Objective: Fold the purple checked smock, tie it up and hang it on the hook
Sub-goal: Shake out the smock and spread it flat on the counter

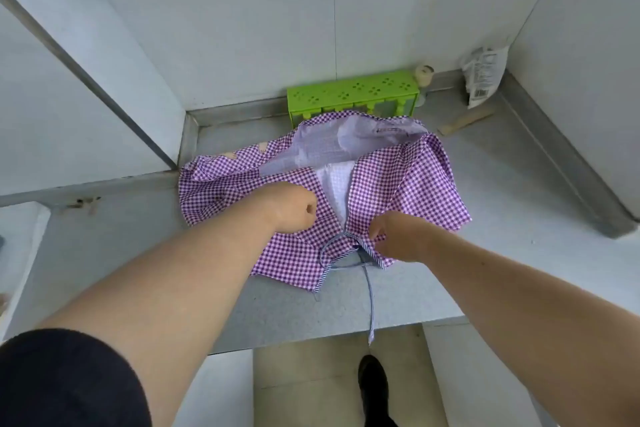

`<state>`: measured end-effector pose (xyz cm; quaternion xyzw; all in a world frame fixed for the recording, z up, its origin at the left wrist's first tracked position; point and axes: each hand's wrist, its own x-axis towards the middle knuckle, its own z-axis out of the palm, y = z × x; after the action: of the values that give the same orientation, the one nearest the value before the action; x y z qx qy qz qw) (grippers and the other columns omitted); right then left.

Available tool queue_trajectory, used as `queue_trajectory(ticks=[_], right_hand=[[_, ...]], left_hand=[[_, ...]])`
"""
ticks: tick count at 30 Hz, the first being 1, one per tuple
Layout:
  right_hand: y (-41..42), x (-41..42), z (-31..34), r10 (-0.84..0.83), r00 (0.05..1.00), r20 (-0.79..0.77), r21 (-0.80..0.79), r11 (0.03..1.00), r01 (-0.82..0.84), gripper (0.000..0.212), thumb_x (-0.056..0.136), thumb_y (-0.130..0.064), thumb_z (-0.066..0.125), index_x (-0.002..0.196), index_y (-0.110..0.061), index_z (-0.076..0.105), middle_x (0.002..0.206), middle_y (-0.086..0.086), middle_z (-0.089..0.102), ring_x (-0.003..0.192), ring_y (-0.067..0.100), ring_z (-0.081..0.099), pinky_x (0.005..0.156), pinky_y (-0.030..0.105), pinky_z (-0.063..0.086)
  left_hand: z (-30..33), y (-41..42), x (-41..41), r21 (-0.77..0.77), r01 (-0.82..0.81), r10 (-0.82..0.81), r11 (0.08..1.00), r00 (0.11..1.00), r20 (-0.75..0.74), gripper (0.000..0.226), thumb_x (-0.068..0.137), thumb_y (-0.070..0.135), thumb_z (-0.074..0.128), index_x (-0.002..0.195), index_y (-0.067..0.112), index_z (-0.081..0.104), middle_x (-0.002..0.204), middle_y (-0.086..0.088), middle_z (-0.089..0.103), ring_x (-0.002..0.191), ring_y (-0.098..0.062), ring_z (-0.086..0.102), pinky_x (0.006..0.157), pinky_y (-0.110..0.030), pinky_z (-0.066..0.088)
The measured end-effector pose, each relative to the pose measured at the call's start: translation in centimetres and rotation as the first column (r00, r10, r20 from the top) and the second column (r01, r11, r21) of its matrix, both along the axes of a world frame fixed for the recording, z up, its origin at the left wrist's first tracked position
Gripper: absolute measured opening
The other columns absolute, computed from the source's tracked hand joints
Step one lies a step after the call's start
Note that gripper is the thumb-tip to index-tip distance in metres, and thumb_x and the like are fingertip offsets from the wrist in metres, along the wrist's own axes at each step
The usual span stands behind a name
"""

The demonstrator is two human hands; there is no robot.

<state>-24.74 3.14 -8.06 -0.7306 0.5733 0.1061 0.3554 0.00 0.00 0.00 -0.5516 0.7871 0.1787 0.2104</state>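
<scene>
The purple-and-white checked cotton smock (388, 180) lies crumpled on the grey table (502, 218), in front of a lime-green perforated plastic rack (349, 92) at the back wall. Its pale lining gapes open toward the wall; the long axis runs roughly left to right. Your left hand (291, 208) is curled, fist-like, on the near fabric; whether it grips cloth cannot be told. Your right hand (398, 236) pinches the striped hem. A thin blue-striped tie strap (370, 298) hangs off the table's front edge.
</scene>
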Motion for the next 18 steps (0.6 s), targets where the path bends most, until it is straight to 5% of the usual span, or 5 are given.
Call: queue_trajectory(ticks=[4, 9, 13, 18], right_hand=[[-0.1, 0.4, -1.2, 0.092, 0.99, -0.105, -0.005, 0.996, -0.093, 0.037, 0.089, -0.021, 0.071, 0.126, -0.024, 0.066, 0.131, 0.004, 0.062, 0.108, 0.025, 0.062, 0.087, 0.032, 0.052], [1.0, -0.5, -3.3, 0.112, 0.986, -0.122, -0.026, 0.993, -0.116, 0.078, 0.078, -0.022, 0.085, 0.146, -0.033, 0.047, 0.147, -0.003, 0.038, 0.122, 0.022, 0.055, 0.101, 0.032, 0.052], [1.1, -1.1, -3.6, 0.109, 0.992, -0.068, -0.049, 0.992, -0.113, 0.072, 0.087, -0.028, 0.08, 0.149, -0.03, 0.045, 0.153, -0.002, 0.035, 0.132, 0.028, 0.052, 0.111, 0.041, 0.048], [1.5, -1.6, -4.3, 0.011, 1.0, -0.001, -0.11, 0.994, -0.012, 0.044, 0.095, -0.027, 0.071, 0.137, -0.029, 0.06, 0.141, -0.013, 0.045, 0.125, 0.016, 0.054, 0.108, 0.034, 0.047]], left_hand=[[-2.0, -0.1, 0.6, 0.113, -0.02, 0.014, 0.993, 0.999, 0.05, 0.018, 0.101, 0.039, 0.054, 0.109, 0.033, 0.07, 0.111, 0.009, 0.07, 0.098, -0.017, 0.063, 0.085, -0.035, 0.052], [-4.0, 0.3, 1.4, 0.189, 0.016, -0.029, 0.982, 0.997, 0.065, 0.038, 0.099, 0.046, 0.061, 0.135, 0.033, 0.065, 0.136, 0.007, 0.064, 0.116, -0.018, 0.062, 0.1, -0.04, 0.053], [-5.3, 1.3, 2.1, 0.242, 0.09, -0.109, 0.966, 0.992, 0.069, 0.073, 0.092, 0.047, 0.073, 0.158, 0.034, 0.043, 0.161, 0.007, 0.042, 0.14, -0.02, 0.048, 0.114, -0.04, 0.044], [-7.8, 3.1, 3.6, 0.292, 0.177, -0.245, 0.94, 0.945, 0.216, 0.127, 0.075, 0.054, 0.088, 0.166, 0.042, 0.0, 0.176, 0.005, -0.013, 0.162, -0.025, 0.003, 0.131, -0.049, 0.012]])
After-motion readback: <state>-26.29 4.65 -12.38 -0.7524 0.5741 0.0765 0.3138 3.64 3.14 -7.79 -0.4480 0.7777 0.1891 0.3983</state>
